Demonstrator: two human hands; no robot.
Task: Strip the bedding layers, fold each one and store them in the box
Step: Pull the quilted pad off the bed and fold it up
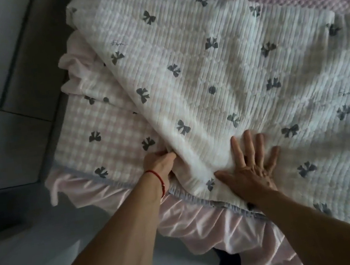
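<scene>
The white bow-print blanket [217, 75] is lying folded over on the bed, spreading away from both hands. The left hand [159, 163] is gripping its folded edge, fingers tucked under, while the right hand [249, 166] is pressing flat, fingers spread. A pink ruffled skirt [206, 221] is hanging just below the wrists.

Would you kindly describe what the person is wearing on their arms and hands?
Both forearms are bare, with no sleeves reaching into view. The left hand has a thin red string bracelet around its wrist. The right hand shows no gloves, and no ring or watch is discernible on it.
</scene>
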